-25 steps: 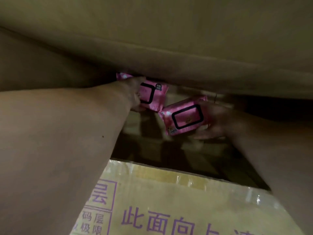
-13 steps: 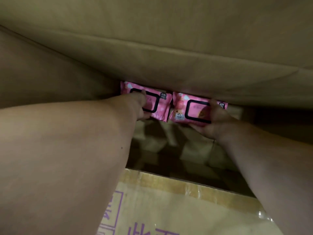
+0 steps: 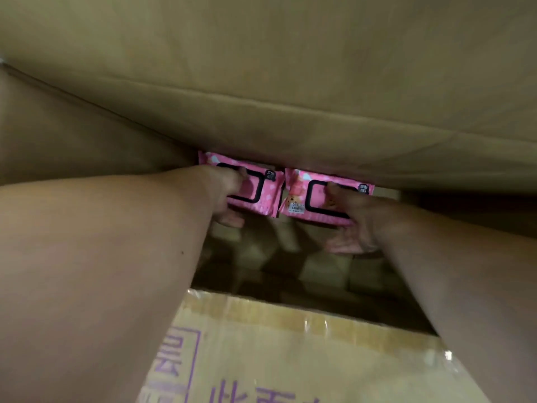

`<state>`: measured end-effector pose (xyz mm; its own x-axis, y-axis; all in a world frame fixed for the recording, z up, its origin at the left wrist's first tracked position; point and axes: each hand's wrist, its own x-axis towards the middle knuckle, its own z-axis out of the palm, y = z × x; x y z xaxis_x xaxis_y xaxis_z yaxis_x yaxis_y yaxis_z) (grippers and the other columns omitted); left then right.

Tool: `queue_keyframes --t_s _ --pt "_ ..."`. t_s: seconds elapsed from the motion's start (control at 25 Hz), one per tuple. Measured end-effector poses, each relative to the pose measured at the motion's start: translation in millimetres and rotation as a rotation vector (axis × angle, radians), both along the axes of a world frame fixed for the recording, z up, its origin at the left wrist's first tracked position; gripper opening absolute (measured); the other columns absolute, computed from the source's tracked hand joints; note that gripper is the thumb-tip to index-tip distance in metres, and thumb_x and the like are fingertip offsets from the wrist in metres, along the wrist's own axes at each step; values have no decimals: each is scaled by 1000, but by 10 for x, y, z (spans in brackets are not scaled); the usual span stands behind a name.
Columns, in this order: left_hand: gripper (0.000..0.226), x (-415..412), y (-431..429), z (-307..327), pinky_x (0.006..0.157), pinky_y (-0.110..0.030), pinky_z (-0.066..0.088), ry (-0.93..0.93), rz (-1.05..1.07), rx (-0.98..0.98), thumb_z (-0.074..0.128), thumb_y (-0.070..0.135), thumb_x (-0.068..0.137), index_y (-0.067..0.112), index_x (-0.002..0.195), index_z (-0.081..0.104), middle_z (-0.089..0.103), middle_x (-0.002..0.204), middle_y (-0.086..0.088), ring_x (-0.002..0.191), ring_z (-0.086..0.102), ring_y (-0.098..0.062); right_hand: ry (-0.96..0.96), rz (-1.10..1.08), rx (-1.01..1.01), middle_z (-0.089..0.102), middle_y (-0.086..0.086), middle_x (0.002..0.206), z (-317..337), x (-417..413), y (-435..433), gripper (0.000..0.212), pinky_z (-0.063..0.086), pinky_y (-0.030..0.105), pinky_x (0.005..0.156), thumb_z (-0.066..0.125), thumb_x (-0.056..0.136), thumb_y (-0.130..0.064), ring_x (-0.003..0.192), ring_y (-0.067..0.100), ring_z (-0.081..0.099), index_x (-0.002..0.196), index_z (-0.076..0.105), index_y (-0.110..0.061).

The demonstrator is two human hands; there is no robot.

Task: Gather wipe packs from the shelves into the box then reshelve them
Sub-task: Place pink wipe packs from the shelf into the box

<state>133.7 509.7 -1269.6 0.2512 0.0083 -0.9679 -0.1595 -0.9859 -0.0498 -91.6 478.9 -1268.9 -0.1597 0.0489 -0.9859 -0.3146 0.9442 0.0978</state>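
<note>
Leaning over the open cardboard box point(image 3: 290, 359), the person is reaching both arms deep inside, and I am taking this for the box end of the job, with packs either going in or coming out for the shelves; I cannot tell which. On the left, the left hand point(image 3: 229, 193) is gripping the left wipe pack point(image 3: 271, 196), thumb on its face, fingers curled beneath. Just beside it, the right wipe pack point(image 3: 299, 196) is being pinched the same way by the right hand point(image 3: 357, 225). Both are being held against the far wall, under the overhanging flap point(image 3: 319, 141). The next move is calling for firm grips while clearing that flap. The packs are looking soft and glossy pink, each bearing a black-outlined rectangular lid
</note>
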Motion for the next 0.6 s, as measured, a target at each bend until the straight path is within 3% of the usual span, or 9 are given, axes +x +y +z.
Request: queue_keyframes --t_s 0.08,0.16,0.2,0.32,0.4,0.52,0.6 --pt "62 -93 34 491 87 -50 49 78 -49 36 54 51 101 16 149 38 49 143 -25 113 60 -39 -82 303 108 57 30 132 386 -70 -27 86 60 42 66 65 80 -69 109 41 64 144 40 -18" --pt "44 -139 96 892 76 -37 47 58 -359 -33 56 49 99 13 124 55 60 110 -13 84 59 -24 -145 561 27 64 16 118 854 -85 -82 69 53 38 76 60 88 -61 98 27 64 142 46 -20" --pt "42 -190 151 1118 76 -33 48 55 -480 -89 58 51 96 12 113 61 62 100 -8 79 59 -22 -157 659 -75 64 9 110 1086 -88 -51 58 49 35 74 58 90 -58 89 22 61 135 52 -21" --pt "45 -419 487 1843 96 -36 54 43 -663 -261 59 48 91 13 119 68 71 115 -7 104 68 -28 -159 855 -375 67 6 117 1839 -203 221 48 50 34 86 58 89 -55 102 25 63 121 62 -20" --pt "35 -564 818 2304 99 -40 51 -100 -728 -465 55 36 97 14 122 66 70 121 -8 114 64 -30 -90 900 -536 66 6 124 2354 -331 541 45 48 33 96 56 93 -50 113 26 61 126 61 -21" --pt "30 -702 1314 2969 87 -40 54 -367 -818 -785 50 36 99 19 119 65 68 110 1 103 64 -24 -45 1008 -770 60 -5 130 3074 -533 1082 44 44 30 100 51 96 -47 120 16 54 133 56 -23" --pt "35 -705 1691 3166 80 -38 56 -463 -923 -872 44 41 98 20 113 68 69 101 4 92 66 -22 -37 1130 -829 51 -10 143 3297 -638 1434 51 36 27 109 43 98 -52 132 10 45 139 52 -25"
